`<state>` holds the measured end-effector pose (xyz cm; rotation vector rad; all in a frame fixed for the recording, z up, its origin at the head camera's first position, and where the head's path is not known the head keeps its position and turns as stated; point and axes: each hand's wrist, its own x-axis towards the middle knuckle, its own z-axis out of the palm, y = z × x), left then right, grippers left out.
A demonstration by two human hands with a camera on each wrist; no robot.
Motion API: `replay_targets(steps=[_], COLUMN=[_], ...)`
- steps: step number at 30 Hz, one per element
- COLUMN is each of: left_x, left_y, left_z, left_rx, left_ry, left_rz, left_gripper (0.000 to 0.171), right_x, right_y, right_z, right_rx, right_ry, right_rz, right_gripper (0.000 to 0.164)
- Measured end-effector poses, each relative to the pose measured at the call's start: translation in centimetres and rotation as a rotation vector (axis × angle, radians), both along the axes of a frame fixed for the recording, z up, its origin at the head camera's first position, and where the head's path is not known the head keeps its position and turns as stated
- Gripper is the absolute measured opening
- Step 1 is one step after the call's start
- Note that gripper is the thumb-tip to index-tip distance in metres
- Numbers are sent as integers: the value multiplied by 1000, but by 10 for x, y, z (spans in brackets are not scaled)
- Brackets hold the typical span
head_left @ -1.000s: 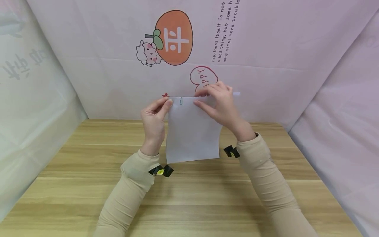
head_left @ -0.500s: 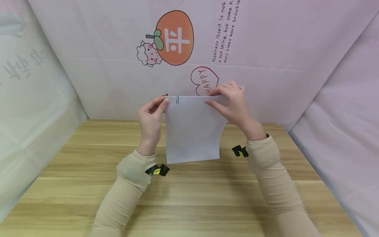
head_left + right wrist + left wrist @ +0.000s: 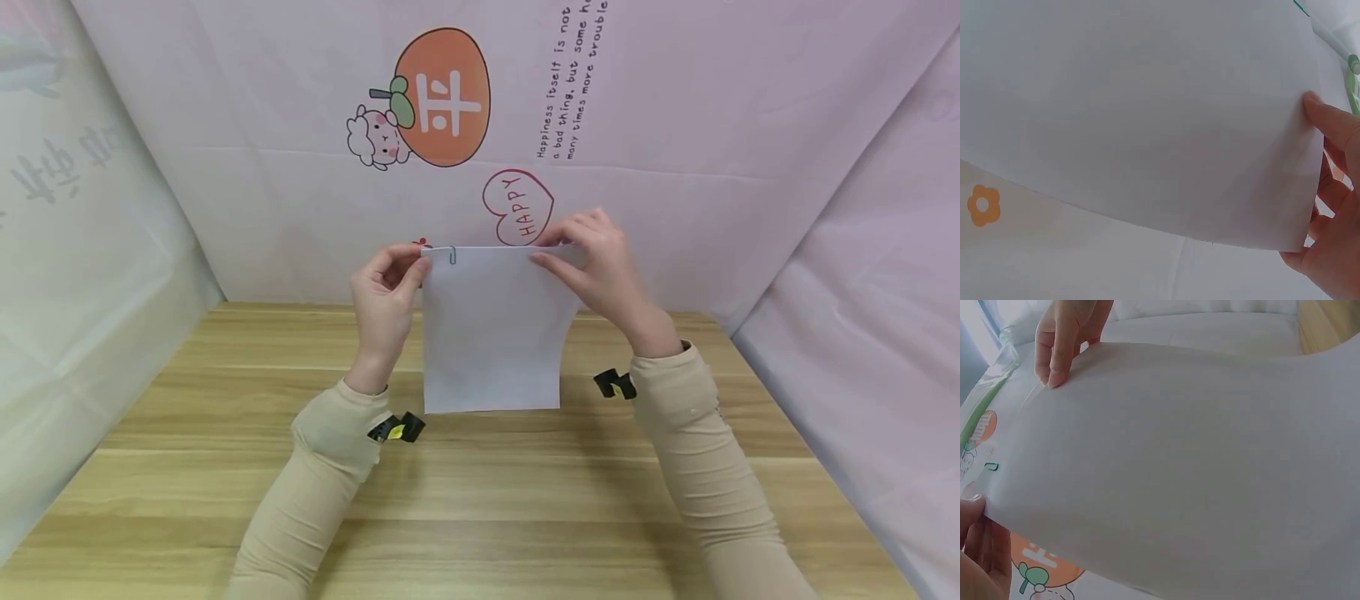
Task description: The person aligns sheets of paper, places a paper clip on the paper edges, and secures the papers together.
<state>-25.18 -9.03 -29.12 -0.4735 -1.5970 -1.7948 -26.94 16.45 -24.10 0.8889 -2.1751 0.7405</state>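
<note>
White paper point(image 3: 495, 333) hangs upright from both hands, and whether it is one sheet or several I cannot tell. My left hand point(image 3: 384, 296) pinches its top left corner between thumb and fingers. Near the top right corner, my right hand point(image 3: 600, 271) grips the upper edge, thumb in front and fingers behind. A green paper clip point(image 3: 452, 255) sits on the top edge, close to the left hand. In the left wrist view the clip point(image 3: 991, 466) shows beside the left thumb. The paper bends a little along its right side.
Below the paper lies a wooden table point(image 3: 480, 517). A white printed cloth point(image 3: 675, 125) with an orange fruit drawing and lettering hangs behind it, and more white cloth point(image 3: 75, 250) covers both sides. Small black cameras point(image 3: 401, 427) are strapped at the wrists.
My right hand has slid rightward along the paper's top edge, away from the clip. The left hand shifted slightly left with its corner. Both hands still hold the paper.
</note>
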Motion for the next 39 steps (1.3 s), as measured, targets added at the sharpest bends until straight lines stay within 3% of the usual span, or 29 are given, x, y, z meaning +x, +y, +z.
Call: replay_targets(steps=[11, 18, 25, 32, 39], left_x=[-1, -2, -4, -5, -4], left_y=[2, 3, 4, 6, 7], left_z=[0, 2, 1, 1, 3], left_rx=[53, 62, 78, 93, 116], left_ry=[-14, -31, -30, -34, -51], left_rz=[33, 43, 41, 50, 55], left_gripper=[14, 14, 15, 15, 14], right_x=[-1, 2, 17, 3, -3], right_y=[15, 22, 22, 38, 45], right_z=[-4, -9, -4, -26, -41], right_rx=[-111, -273, -414, -508, -517], right_ry=[-45, -204, -317, -434, -476], right_rz=[-20, -41, 18, 19, 19], right_gripper=[23, 24, 30, 42, 34])
